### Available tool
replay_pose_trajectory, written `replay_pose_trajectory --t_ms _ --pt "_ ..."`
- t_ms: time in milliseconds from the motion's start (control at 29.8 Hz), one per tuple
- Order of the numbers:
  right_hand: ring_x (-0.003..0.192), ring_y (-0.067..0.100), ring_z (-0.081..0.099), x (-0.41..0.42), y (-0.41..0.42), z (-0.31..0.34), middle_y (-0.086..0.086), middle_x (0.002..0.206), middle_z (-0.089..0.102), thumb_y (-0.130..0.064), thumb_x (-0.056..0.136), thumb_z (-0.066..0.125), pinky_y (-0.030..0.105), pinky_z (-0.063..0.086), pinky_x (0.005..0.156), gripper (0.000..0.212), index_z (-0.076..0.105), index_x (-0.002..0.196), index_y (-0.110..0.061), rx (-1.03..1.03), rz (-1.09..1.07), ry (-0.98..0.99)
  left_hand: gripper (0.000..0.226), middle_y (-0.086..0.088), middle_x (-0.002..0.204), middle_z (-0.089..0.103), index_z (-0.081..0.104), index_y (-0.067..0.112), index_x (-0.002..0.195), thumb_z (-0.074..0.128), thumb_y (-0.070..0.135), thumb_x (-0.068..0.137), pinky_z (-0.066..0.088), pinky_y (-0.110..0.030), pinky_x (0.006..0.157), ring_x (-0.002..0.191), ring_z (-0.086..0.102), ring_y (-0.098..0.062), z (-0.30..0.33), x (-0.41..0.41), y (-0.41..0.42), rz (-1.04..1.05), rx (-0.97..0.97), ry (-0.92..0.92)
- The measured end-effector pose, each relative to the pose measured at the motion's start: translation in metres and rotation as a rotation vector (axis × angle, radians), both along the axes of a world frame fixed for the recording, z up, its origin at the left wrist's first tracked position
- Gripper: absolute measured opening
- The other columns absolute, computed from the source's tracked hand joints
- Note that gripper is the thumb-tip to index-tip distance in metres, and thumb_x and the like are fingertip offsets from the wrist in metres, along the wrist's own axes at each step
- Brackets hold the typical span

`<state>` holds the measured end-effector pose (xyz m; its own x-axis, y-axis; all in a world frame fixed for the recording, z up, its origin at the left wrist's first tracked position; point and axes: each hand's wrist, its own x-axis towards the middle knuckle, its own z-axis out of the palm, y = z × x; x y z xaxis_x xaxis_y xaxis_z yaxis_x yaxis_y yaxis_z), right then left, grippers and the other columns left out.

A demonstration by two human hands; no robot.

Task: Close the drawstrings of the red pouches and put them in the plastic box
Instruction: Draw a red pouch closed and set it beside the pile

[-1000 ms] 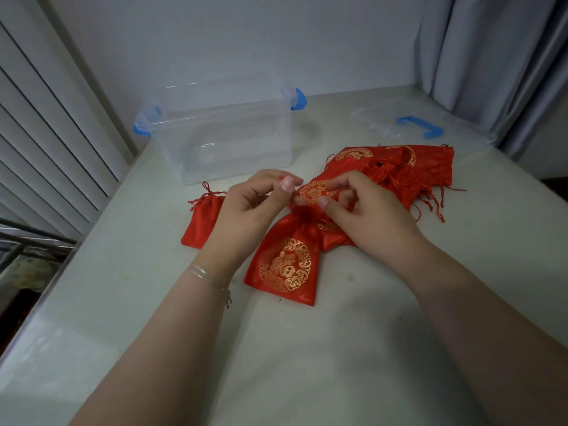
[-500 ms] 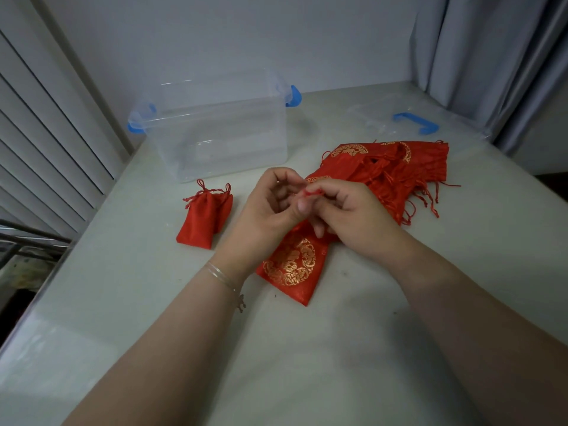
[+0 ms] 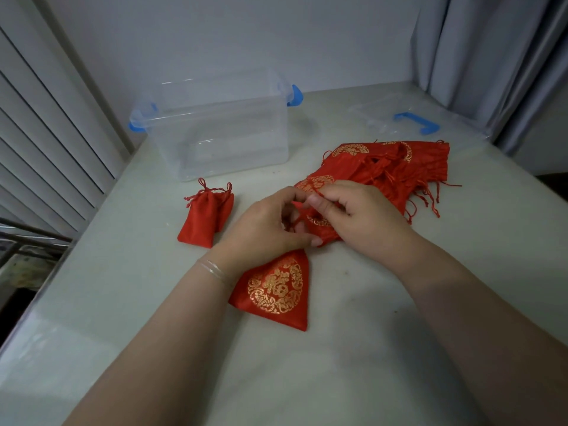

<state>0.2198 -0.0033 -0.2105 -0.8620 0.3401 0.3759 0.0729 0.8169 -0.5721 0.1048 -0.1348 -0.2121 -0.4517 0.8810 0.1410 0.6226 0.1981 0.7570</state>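
- White tabletop [image 3: 353, 348] carries everything; the clear plastic box [image 3: 221, 133] stands at its far edge, holding no pouches.
- Right of the box lies the heap of open pouches [image 3: 393, 170]; two closed pouches [image 3: 206, 215] sit just before it.
- You're cinching the gold-printed pouch [image 3: 276, 290]: your left hand [image 3: 264, 229] grips its neck, your right hand [image 3: 365, 216] pinches the drawstring [image 3: 316, 192].
- Next, likely: pull the drawstring tight.

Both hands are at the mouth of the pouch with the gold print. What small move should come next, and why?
Probably draw the thin red cord ends apart. The left hand and right hand pinch at the mouth of the red fabric pouch with the gold print, and the clear plastic box with blue latches holds no pouch.
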Motion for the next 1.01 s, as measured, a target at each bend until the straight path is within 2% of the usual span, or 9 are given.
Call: replay_pose_trajectory --t_ms 168,302,470,538,605,706,806,907,1008 --pt "0.045 0.008 0.044 0.001 -0.007 0.004 -0.006 0.049 0.043 -0.04 0.098 0.04 0.028 0.027 0.045 0.039 0.038 0.061 -0.026 0.164 -0.095 -0.088 0.051 0.006 0.075 0.066 0.053 0.021 0.111 0.08 0.035 0.07 0.047 -0.036 0.08 0.075 0.063 -0.015 -0.006 -0.001 0.002 0.035 -0.06 0.342" --pt "0.043 0.002 0.055 -0.004 -0.006 0.004 0.002 0.054 0.059 -0.031 0.099 0.042 0.018 0.042 0.048 0.036 0.055 0.075 -0.008 -0.274 -0.129 0.018 0.034 0.001 0.07 0.061 0.058 0.015 0.094 0.066 0.036 0.069 0.036 -0.029 0.069 0.07 0.058 -0.025 -0.009 0.0 0.007 0.049 0.021 0.62" --pt "0.04 0.004 0.056 -0.008 -0.01 0.006 0.01 0.054 0.061 -0.023 0.101 0.039 0.012 0.037 0.039 0.032 0.062 0.085 -0.009 -0.753 -0.172 0.119 0.019 -0.005 0.072 0.063 0.064 0.01 0.087 0.05 0.016 0.076 0.036 -0.031 0.067 0.071 0.057 -0.03 -0.01 0.006 0.011 0.064 0.091 0.734" --pt "0.035 0.004 0.05 -0.007 -0.013 0.007 0.009 0.055 0.061 -0.022 0.102 0.038 0.013 0.032 0.035 0.032 0.062 0.085 -0.009 -0.833 -0.154 0.136 0.028 -0.007 0.078 0.067 0.068 0.01 0.088 0.042 0.018 0.081 0.039 -0.031 0.068 0.074 0.059 -0.029 -0.008 0.006 0.01 0.072 0.123 0.651" --pt "0.031 0.003 0.041 -0.006 -0.013 0.007 0.008 0.055 0.06 -0.021 0.102 0.038 0.014 0.029 0.034 0.031 0.061 0.086 -0.008 -0.842 -0.127 0.137 0.026 -0.004 0.083 0.07 0.072 0.012 0.094 0.046 0.016 0.091 0.045 -0.025 0.075 0.08 0.063 -0.02 -0.004 0.004 0.007 0.148 0.147 0.397" --pt "0.036 0.008 0.047 -0.005 -0.014 0.006 0.004 0.056 0.064 -0.022 0.102 0.037 0.017 0.035 0.036 0.031 0.059 0.084 -0.011 -0.769 -0.102 0.095 0.019 0.002 0.085 0.072 0.074 0.015 0.099 0.058 0.007 0.092 0.051 -0.016 0.081 0.083 0.066 -0.007 0.002 0.001 0.003 0.25 0.182 -0.036" --pt "0.045 0.014 0.056 -0.004 -0.011 0.006 0.004 0.056 0.066 -0.023 0.1 0.041 0.023 0.045 0.044 0.032 0.06 0.079 -0.009 -0.686 -0.082 0.027 0.018 0.007 0.084 0.073 0.074 0.016 0.093 0.066 0.003 0.085 0.053 -0.014 0.079 0.08 0.067 -0.001 0.007 -0.004 -0.001 0.297 0.254 -0.297" --pt "0.05 0.008 0.059 0.001 -0.001 0.005 -0.001 0.059 0.069 -0.025 0.096 0.048 0.026 0.046 0.054 0.03 0.063 0.073 -0.014 -0.517 -0.086 -0.103 0.019 0.008 0.076 0.073 0.073 0.017 0.083 0.071 -0.001 0.078 0.052 -0.014 0.075 0.078 0.068 -0.003 0.012 -0.01 -0.006 0.269 0.283 -0.372" --pt "0.062 -0.005 0.056 0.004 0.008 0.002 -0.013 0.08 0.065 -0.026 0.087 0.062 0.018 0.044 0.066 0.006 0.068 0.085 -0.024 -0.291 -0.093 -0.163 0.02 -0.001 0.081 0.073 0.072 0.016 0.083 0.071 -0.003 0.078 0.053 -0.016 0.074 0.079 0.068 -0.01 0.014 -0.011 -0.009 0.205 0.238 -0.262"
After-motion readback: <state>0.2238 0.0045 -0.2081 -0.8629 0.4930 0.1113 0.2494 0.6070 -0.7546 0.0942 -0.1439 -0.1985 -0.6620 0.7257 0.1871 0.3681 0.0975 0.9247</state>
